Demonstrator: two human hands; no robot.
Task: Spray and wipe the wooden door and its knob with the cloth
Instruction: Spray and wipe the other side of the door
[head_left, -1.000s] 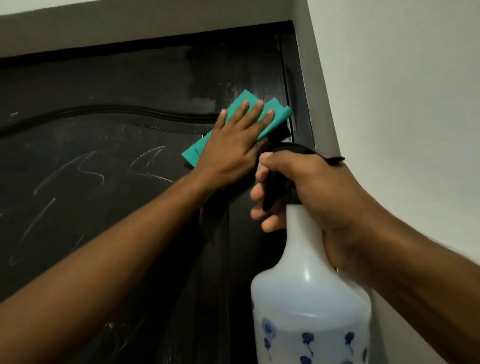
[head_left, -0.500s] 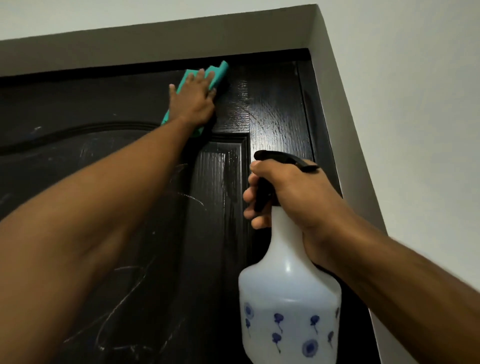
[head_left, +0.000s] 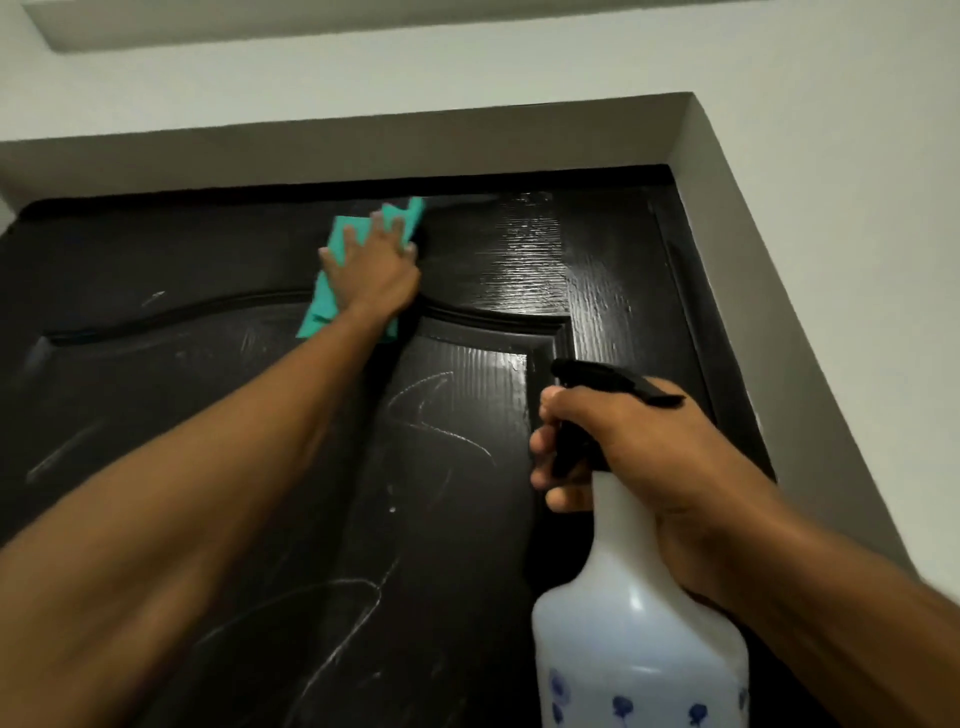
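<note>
The left hand (head_left: 371, 270) lies flat with fingers spread on the cloth (head_left: 340, 244), pressing it against the door (head_left: 519, 260) near its top edge, likely so the whole palm drives the wipe. Right of the cloth the door shines wet; below it pale scrawls remain, so much wiping seems left. The right hand (head_left: 623, 457) curls round the bottle (head_left: 639, 639) neck, fingers on the trigger, held near the door, probably ready to spray again. The knob is out of view.

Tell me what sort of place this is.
Probably a home interior doorway: a dark wood-grain panelled door set in a grey recessed door frame, between plain white painted walls.
</note>
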